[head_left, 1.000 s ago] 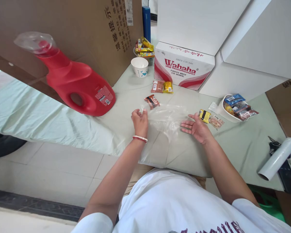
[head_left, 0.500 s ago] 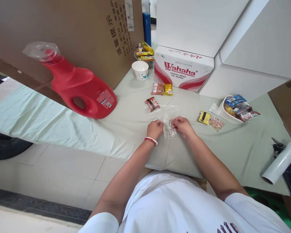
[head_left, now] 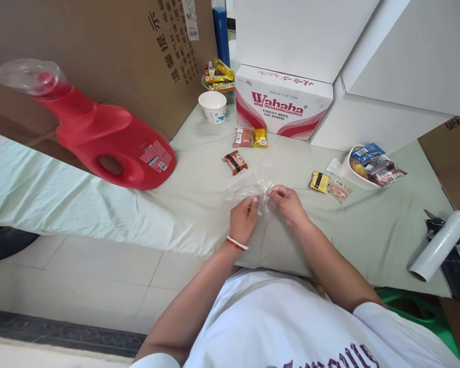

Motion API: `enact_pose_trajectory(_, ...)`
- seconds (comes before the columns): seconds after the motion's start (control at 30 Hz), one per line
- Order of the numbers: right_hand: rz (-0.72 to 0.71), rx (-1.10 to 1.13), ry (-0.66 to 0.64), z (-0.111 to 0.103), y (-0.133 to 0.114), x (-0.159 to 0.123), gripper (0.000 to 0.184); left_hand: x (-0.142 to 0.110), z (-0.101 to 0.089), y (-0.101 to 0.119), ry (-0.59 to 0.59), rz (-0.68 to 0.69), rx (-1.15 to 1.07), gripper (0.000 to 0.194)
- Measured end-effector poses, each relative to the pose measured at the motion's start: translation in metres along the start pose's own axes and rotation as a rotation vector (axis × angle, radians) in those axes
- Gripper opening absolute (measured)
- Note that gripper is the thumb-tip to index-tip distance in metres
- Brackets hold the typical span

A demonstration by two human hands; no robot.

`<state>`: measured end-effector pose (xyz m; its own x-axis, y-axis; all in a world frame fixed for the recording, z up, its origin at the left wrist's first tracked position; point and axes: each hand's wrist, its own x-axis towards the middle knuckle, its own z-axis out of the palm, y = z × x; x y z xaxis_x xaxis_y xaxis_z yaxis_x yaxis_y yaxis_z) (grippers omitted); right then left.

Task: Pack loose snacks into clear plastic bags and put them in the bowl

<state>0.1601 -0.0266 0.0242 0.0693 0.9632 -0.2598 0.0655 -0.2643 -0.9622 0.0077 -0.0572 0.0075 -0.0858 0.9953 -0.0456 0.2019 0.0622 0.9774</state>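
Observation:
A thin, clear plastic bag lies crumpled over the cloth-covered table between my hands. My left hand, with a beaded bracelet at the wrist, pinches its near edge. On the other side of the gathered plastic, my right hand grips it between thumb and fingers. Just beyond the bag sits a small red-brown snack packet. A yellow packet and a clear-wrapped pinkish packet lie to the right of my right hand.
A big red jug stands at left. Farther back are a paper bowl, two packets and a Wahaha carton. At right are a white bowl of snacks and a roll of plastic film.
My hands have come together from either side of the bag and closed on it. Since half a second ago they have shifted only slightly, bunching the plastic. The camera view has also moved a little.

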Motion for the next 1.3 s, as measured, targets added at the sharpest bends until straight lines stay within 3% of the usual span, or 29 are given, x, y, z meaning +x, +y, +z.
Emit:
enact_pose_trajectory(0.1,0.091,0.217,0.032,-0.020,0.000,0.005,0.038,0.010,-0.021,-0.004,0.053,-0.277,-0.324,0.035)
enact_pose_trajectory(0.17,0.169,0.308,0.023,-0.039,0.000,0.008,0.042,0.020,-0.042,-0.007,0.067,-0.379,-0.418,0.032)
enact_pose_trajectory(0.27,0.206,0.298,0.030,-0.067,0.003,0.008,0.045,0.029,-0.070,-0.010,0.082,-0.420,-0.397,0.026)
enact_pose_trajectory(0.37,0.199,0.193,0.034,-0.083,0.009,0.002,0.048,0.025,-0.085,-0.014,0.022,-0.412,-0.240,0.024)
enact_pose_trajectory(0.43,0.211,0.081,0.030,-0.087,0.015,-0.008,0.050,0.012,-0.089,-0.018,-0.026,-0.355,0.021,0.026)
enact_pose_trajectory(0.5,0.214,-0.032,0.027,-0.089,0.024,-0.021,0.048,-0.006,-0.089,-0.021,0.020,-0.209,0.349,0.038)
enact_pose_trajectory(0.57,0.187,-0.109,0.028,-0.091,0.035,-0.036,0.044,-0.024,-0.087,-0.022,0.178,0.037,0.640,0.054)
enact_pose_trajectory(0.63,0.151,-0.192,0.036,-0.095,0.045,-0.052,0.038,-0.038,-0.085,-0.020,0.288,0.341,0.829,0.050)
enact_pose_trajectory(0.67,0.132,-0.247,0.034,-0.097,0.050,-0.059,0.035,-0.043,-0.084,-0.018,0.252,0.488,0.880,0.043)
enact_pose_trajectory(0.73,0.107,-0.368,0.004,-0.103,0.055,-0.073,0.031,-0.047,-0.081,-0.017,0.020,0.674,0.919,0.034)
enact_pose_trajectory(0.77,0.101,-0.415,-0.015,-0.106,0.057,-0.078,0.029,-0.048,-0.080,-0.017,-0.108,0.688,0.923,0.032)
enact_pose_trajectory(0.83,0.094,-0.454,-0.033,-0.114,0.058,-0.086,0.030,-0.046,-0.080,-0.020,-0.269,0.584,0.935,0.027)
enact_pose_trajectory(0.97,0.044,-0.498,0.011,-0.127,0.058,-0.090,0.034,-0.042,-0.091,-0.023,-0.315,0.353,0.903,0.035)
enact_pose_trajectory(1.03,-0.021,-0.594,0.026,-0.132,0.054,-0.091,0.036,-0.040,-0.097,-0.015,-0.247,0.321,0.939,0.037)
enact_pose_trajectory(1.17,-0.276,-0.836,0.240,-0.129,0.028,-0.096,0.029,-0.036,-0.089,0.010,-0.049,0.444,1.076,0.028)
enact_pose_trajectory(1.23,-0.456,-0.862,0.376,-0.118,0.009,-0.098,0.021,-0.033,-0.073,0.016,-0.067,0.553,1.034,0.025)
enact_pose_trajectory(1.3,-0.628,-0.843,0.396,-0.100,-0.006,-0.097,0.021,-0.031,-0.052,0.013,-0.147,0.621,0.982,0.026)
